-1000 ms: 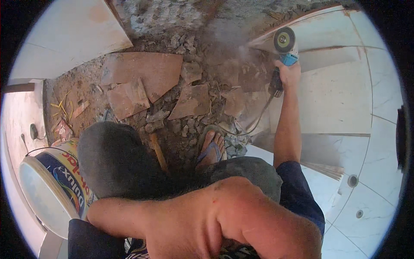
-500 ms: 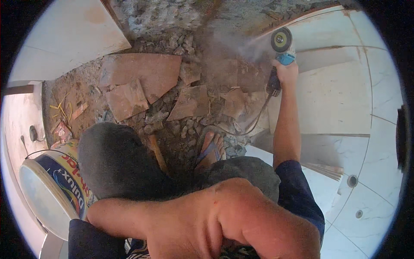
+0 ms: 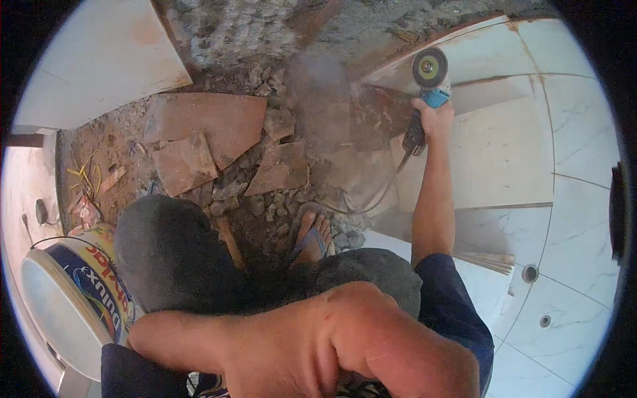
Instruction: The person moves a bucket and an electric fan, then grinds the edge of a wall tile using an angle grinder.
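My right hand (image 3: 436,121), at the end of an outstretched arm, grips an angle grinder (image 3: 434,98) with a blue and black body. Its dark disc (image 3: 430,67) has a yellow-green centre and lies beside the white wall tiles (image 3: 491,53) at the far right. Whether the disc touches them I cannot tell. A dark cable (image 3: 391,186) trails from the grinder toward my foot. Pale dust (image 3: 324,76) hangs left of the disc. Very near the camera, my left hand (image 3: 391,338) is bent across the lower view, and its fingers are hidden.
Broken reddish-brown slabs (image 3: 215,123) and rubble (image 3: 265,199) cover the ground. A hammer-like wooden handle (image 3: 230,242) lies between my legs, by my sandalled foot (image 3: 312,242). On the left stands a paint bucket (image 3: 66,312). Marbled white tiles (image 3: 577,252) with round holes line the right side.
The whole view has shifted slightly, with the surroundings now farther left. The grinder sits a little lower in the picture, still in my right hand. The dust beside it has drifted and changed shape.
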Demonstrator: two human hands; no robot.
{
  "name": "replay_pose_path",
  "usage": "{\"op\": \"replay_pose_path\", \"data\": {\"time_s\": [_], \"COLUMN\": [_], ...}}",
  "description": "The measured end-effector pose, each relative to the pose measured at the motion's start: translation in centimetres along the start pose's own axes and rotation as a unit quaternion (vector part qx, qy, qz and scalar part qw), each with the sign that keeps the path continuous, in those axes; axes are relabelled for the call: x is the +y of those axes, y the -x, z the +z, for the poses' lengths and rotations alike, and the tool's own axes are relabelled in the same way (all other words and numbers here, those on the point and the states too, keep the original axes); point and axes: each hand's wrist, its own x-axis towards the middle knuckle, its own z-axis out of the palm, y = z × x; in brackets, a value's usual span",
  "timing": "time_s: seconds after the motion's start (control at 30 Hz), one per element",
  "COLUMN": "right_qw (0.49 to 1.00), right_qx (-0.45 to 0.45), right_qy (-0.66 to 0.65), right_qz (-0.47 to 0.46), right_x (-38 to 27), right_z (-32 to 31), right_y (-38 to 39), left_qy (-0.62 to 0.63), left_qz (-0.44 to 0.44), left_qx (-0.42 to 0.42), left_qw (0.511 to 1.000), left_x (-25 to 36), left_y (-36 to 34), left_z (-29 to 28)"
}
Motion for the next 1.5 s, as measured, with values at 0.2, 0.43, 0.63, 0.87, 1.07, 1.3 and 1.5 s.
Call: {"op": "replay_pose_path", "data": {"time_s": [0.2,0.43,0.63,0.87,1.07,1.3,1.5], "right_qw": [0.996,0.997,0.997,0.999,0.992,0.993,0.996], "right_qx": [0.012,-0.037,-0.016,-0.031,-0.066,0.045,0.045], "right_qy": [-0.082,-0.063,-0.077,-0.027,0.100,-0.098,-0.077], "right_qz": [-0.033,0.010,-0.020,-0.009,0.038,-0.051,-0.013], "right_x": [-1.4,-1.1,-0.6,0.4,0.8,-1.6,-4.1], "right_z": [-1.9,-1.2,-0.5,0.6,2.7,-0.1,-5.5], "right_y": [-0.8,-0.6,-0.4,-0.2,1.5,-0.2,-3.1], "left_qy": [-0.004,0.000,0.003,0.007,0.025,-0.005,-0.029], "left_qz": [-0.013,-0.013,-0.013,-0.010,-0.003,-0.029,-0.073], "left_qx": [0.004,0.009,0.011,0.006,-0.006,-0.033,-0.035], "left_qw": [1.000,1.000,1.000,1.000,1.000,0.999,0.996], "left_x": [0.2,0.2,0.3,0.3,0.1,0.4,0.4], "left_y": [0.3,0.4,0.3,0.4,0.4,0.3,1.1], "left_z": [0.1,0.3,0.5,0.7,0.9,0.1,0.0]}}
